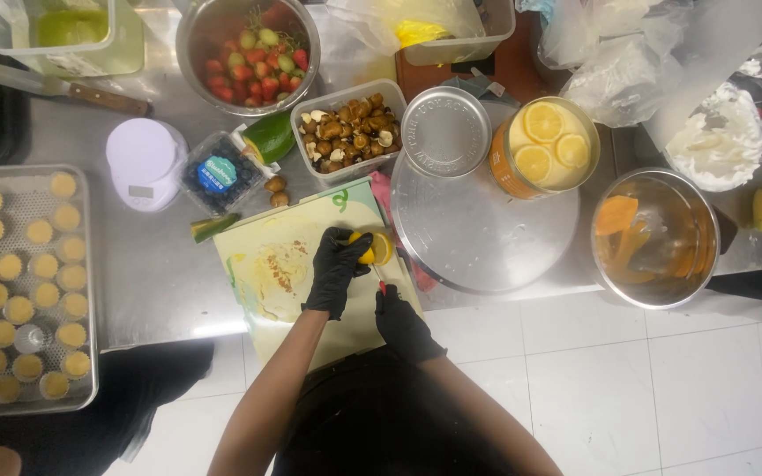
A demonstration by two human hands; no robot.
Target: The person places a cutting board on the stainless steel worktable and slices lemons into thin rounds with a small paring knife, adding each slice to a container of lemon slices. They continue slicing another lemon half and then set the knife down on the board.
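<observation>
On a pale green cutting board (284, 256) lies a yellow lemon (374, 249). My left hand (337, 269), in a black glove, presses down on the lemon's left side. My right hand (401, 322), also black-gloved, grips a small knife (380, 282) with a red handle; its blade points up at the lemon. Both forearms reach in from the bottom of the head view.
A round metal turntable (478, 229) sits right of the board, with an open can of lemon slices (544, 145) and its lid (445, 130). Behind are a tub of nuts (350, 132), a bowl of strawberries and grapes (249, 53), blueberries (218, 174), a white scale (143, 163). A tray of small tarts (19, 282) is at left, a metal bowl (654, 238) at right.
</observation>
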